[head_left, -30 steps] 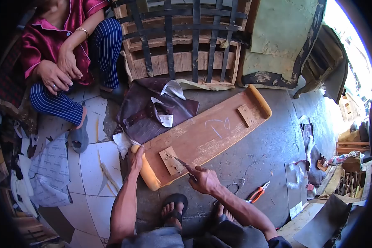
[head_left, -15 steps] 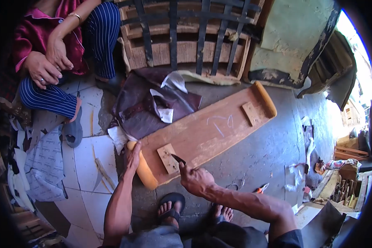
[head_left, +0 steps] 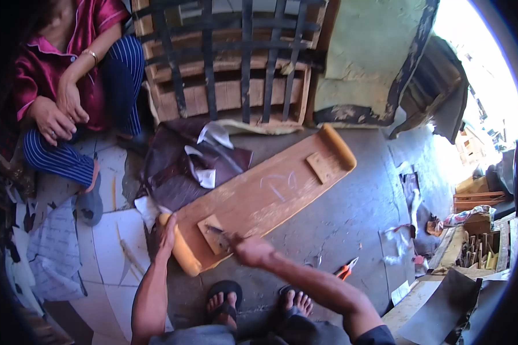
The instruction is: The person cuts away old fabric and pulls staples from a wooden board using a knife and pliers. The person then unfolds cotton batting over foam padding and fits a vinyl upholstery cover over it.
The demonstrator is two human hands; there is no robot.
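A wooden panel (head_left: 253, 201) with yellow padded ends lay aslant over the dark grey floor (head_left: 339, 224), its scuffed face up and chalk-marked. The right hand (head_left: 254, 250) was closed in a fist around a slim pointed tool (head_left: 214, 229) — its tip at the nearer wood block (head_left: 208, 223) on that face. The left hand (head_left: 168, 234) lay along the outside of the nearer padded end (how firmly its fingers gripped, I could not tell). Maroon sheeting (head_left: 161, 158) was heaped just beside the panel's far edge, and orange-handled pliers (head_left: 345, 269) rested on the floor to the right. Leftward the floor turned to cracked white tiles (head_left: 106, 259). Beyond stood a wooden frame (head_left: 230, 100) crossed by black straps, a pale green padded piece (head_left: 380, 52) next to it — and a seated person (head_left: 57, 75) in maroon satin, hands together.
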